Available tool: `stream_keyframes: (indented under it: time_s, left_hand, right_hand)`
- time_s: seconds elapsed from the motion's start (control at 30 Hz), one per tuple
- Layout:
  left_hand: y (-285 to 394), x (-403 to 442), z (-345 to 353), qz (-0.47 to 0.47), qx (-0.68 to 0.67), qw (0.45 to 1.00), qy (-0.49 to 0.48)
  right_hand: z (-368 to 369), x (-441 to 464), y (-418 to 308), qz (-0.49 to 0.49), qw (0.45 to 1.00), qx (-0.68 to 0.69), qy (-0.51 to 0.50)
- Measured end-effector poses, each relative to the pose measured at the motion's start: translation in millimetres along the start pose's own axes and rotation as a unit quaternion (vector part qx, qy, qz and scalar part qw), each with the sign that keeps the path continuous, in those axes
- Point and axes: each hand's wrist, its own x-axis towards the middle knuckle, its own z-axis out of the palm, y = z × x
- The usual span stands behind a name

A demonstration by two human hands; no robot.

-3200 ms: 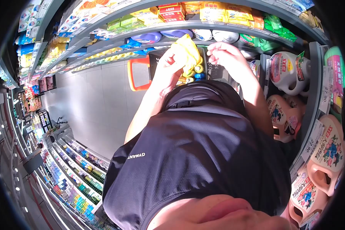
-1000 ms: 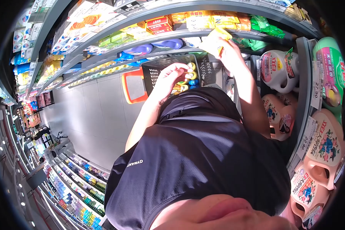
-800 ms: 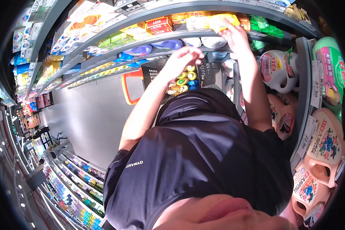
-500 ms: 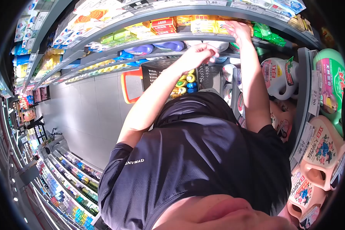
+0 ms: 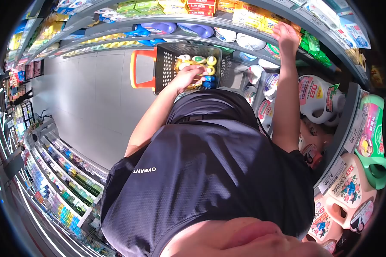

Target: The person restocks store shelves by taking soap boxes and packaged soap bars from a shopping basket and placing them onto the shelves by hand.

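My left hand [image 5: 189, 78] hangs over a dark shopping basket [image 5: 167, 64], its fingers loosely stretched and nothing visible in them. Bottles with yellow, white and green caps [image 5: 199, 59] and a blue bottle [image 5: 209, 81] lie in the basket, partly hidden by that hand. On the right, my right hand [image 5: 287, 36] is raised at the shelf edge, fingers apart, beside yellow packs [image 5: 248, 16]. Whether its fingertips touch the packs I cannot tell. Green packs [image 5: 312, 45] lie just right of it.
An orange handle [image 5: 134, 70] sticks out from the basket's left side over grey floor tiles [image 5: 88, 94]. Large detergent jugs [image 5: 315, 96] fill the shelves at right, including peach ones [image 5: 351, 188] and a green one [image 5: 372, 128]. Purple bottles [image 5: 195, 30] line a lower shelf.
My left hand has lowered from near the shelf to over the basket, and its fingers have loosened. My right hand stays by the yellow packs. The view has tilted downward.
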Motion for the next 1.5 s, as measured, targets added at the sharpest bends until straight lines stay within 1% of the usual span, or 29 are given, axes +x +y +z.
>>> stream_keyframes:
  time_s: [0.03, 0.07, 0.1, 0.13, 0.17, 0.2, 0.3, 0.33, 0.37, 0.43, 0.47, 0.5, 0.53, 0.57, 0.6, 0.63, 0.7, 0.8, 0.87, 0.93, 1.0, 1.07, 1.17, 1.3, 1.33, 1.37, 1.43, 1.47, 1.5]
  left_hand:
    - [-8, -4, -7, -0.006, -0.015, 1.0, 0.014]
    - [-18, -6, -15, -0.001, -0.018, 1.0, 0.012]
    - [-25, -8, -20, 0.001, -0.031, 0.999, 0.018]
    - [-32, -11, -25, -0.005, -0.033, 0.999, 0.034]
    - [-40, -14, -30, -0.011, -0.036, 0.998, 0.05]
    - [-52, -12, -38, -0.007, -0.047, 0.998, 0.052]
    - [-82, -9, -56, -0.013, -0.046, 0.997, 0.066]
    - [-91, -9, -63, -0.008, -0.044, 0.997, 0.058]
    - [-91, -17, -61, -0.01, -0.059, 0.995, 0.077]
    - [-102, -19, -71, -0.04, -0.045, 0.995, 0.086]
    - [-109, -21, -75, -0.042, -0.049, 0.993, 0.094]
    - [-116, -22, -78, -0.038, -0.059, 0.993, 0.1]
    - [-123, -23, -84, -0.037, -0.052, 0.993, 0.101]
    - [-130, -23, -90, -0.037, -0.044, 0.993, 0.101]
    - [-135, -25, -91, -0.05, -0.042, 0.99, 0.125]
    - [-143, -23, -97, -0.073, -0.015, 0.989, 0.13]
    - [-160, -20, -106, -0.067, -0.046, 0.985, 0.15]
    - [-180, -10, -118, -0.067, -0.066, 0.98, 0.178]
    - [-190, -4, -120, -0.07, -0.06, 0.977, 0.193]
    - [-206, 9, -128, -0.054, -0.018, 0.98, 0.191]
    - [-228, 25, -145, -0.05, 0.057, 0.978, 0.192]
    - [-239, 28, -149, -0.056, 0.145, 0.97, 0.186]
    - [-226, 17, -157, -0.072, 0.198, 0.961, 0.181]
    - [-231, 26, -171, -0.123, 0.227, 0.945, 0.203]
    - [-235, 32, -179, -0.12, 0.241, 0.942, 0.202]
    - [-243, 38, -184, -0.119, 0.254, 0.939, 0.2]
    - [-247, 47, -192, -0.125, 0.287, 0.931, 0.19]
    - [-254, 57, -199, -0.148, 0.297, 0.924, 0.191]
    - [-259, 71, -208, -0.17, 0.307, 0.916, 0.195]
  right_hand:
    - [6, 0, -1, -0.086, 0.995, -0.045, -0.014]
    - [11, -2, -3, -0.178, 0.975, -0.136, -0.015]
    - [16, -6, -13, -0.285, 0.918, -0.277, -0.003]
    - [20, -8, -23, -0.385, 0.828, -0.407, 0.008]
    - [24, -9, -28, -0.473, 0.71, -0.522, 0.018]
    - [26, -10, -20, -0.395, 0.727, -0.562, -0.004]
    - [36, -17, -12, -0.247, 0.674, -0.695, -0.025]
    - [30, -12, -2, -0.221, 0.673, -0.702, -0.079]
    - [8, 5, 27, -0.281, 0.635, -0.712, -0.101]
    - [31, -10, 4, -0.224, 0.667, -0.705, -0.087]
    - [26, -5, 7, -0.213, 0.641, -0.733, -0.083]
    - [33, -11, -13, -0.124, 0.701, -0.692, -0.116]
    - [45, -22, -24, -0.12, 0.666, -0.731, -0.086]
    - [34, -8, -8, -0.127, 0.667, -0.731, -0.07]
    - [32, -9, -4, -0.18, 0.647, -0.74, -0.034]
    - [43, -21, -14, -0.154, 0.64, -0.753, -0.008]
    - [54, -41, -25, -0.211, 0.663, -0.718, 0.015]
    - [59, -81, 5, -0.306, 0.739, -0.595, -0.078]
    - [72, -109, 24, -0.343, 0.709, -0.596, -0.157]
    - [88, -140, 42, -0.134, 0.785, -0.54, -0.273]
    - [90, -157, 78, 0.054, 0.773, -0.504, -0.382]
    - [97, -170, 97, 0.164, 0.613, -0.578, -0.513]
    - [102, -185, 127, 0.218, 0.478, -0.576, -0.626]
    - [96, -184, 194, 0.183, 0.602, -0.505, -0.59]
    - [108, -187, 194, 0.206, 0.634, -0.505, -0.548]
    - [86, -182, 239, 0.17, 0.669, -0.474, -0.547]
    - [91, -183, 252, 0.367, 0.677, -0.429, -0.472]
    - [95, -183, 259, 0.401, 0.66, -0.428, -0.47]
    - [94, -181, 273, 0.392, 0.629, -0.456, -0.493]
